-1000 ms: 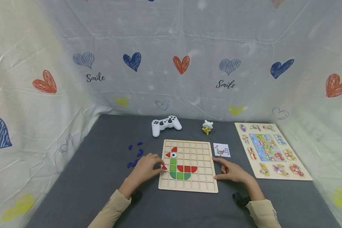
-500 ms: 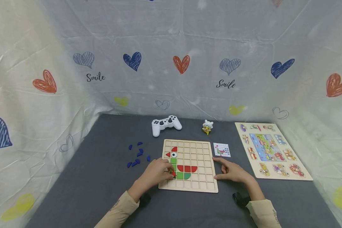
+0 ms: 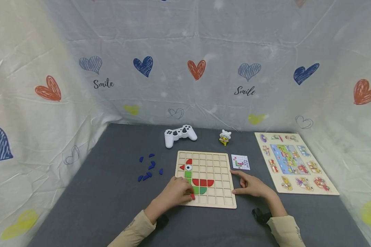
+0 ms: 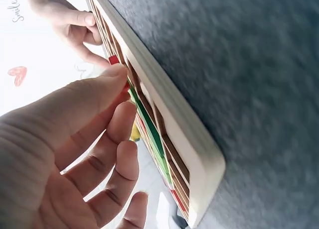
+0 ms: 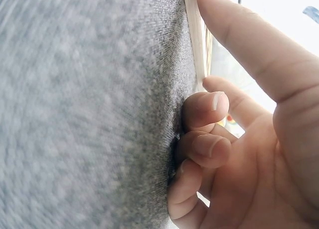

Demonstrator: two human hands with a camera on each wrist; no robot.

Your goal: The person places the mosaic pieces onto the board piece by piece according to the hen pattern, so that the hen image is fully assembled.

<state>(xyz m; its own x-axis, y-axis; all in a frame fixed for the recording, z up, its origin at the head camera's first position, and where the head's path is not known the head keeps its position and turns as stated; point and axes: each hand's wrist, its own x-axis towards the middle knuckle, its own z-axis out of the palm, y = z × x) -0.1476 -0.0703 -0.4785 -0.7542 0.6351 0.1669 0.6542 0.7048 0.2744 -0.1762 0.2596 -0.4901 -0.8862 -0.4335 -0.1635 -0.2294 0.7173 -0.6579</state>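
Note:
A wooden grid board point(image 3: 218, 200) lies in front of me, with red, green and eye-marked tiles forming a bird. My left hand point(image 3: 177, 191) pinches a red triangular tile point(image 3: 192, 196) between thumb and fingers, over the board's near-left rows, hiding part of the green tiles point(image 3: 196, 190). In the left wrist view, the red tile point(image 4: 114, 59) shows past the thumb tip. My right hand point(image 3: 253, 186) touches the board's right edge with extended thumb and index finger; its other fingers are bent on the cloth, as the right wrist view shows.
Several blue tiles point(image 3: 151, 165) lie scattered left of the board. A small pattern card point(image 3: 240, 162) sits by its upper right corner. Behind are a white game controller point(image 3: 180, 134) and a small figurine point(image 3: 225, 137). A wooden picture puzzle point(image 3: 296, 164) lies at the right.
My left hand has carried the red triangular tile from the board's left edge rightward and nearer to me, uncovering a blue tile. The right hand stays at the board's edge.

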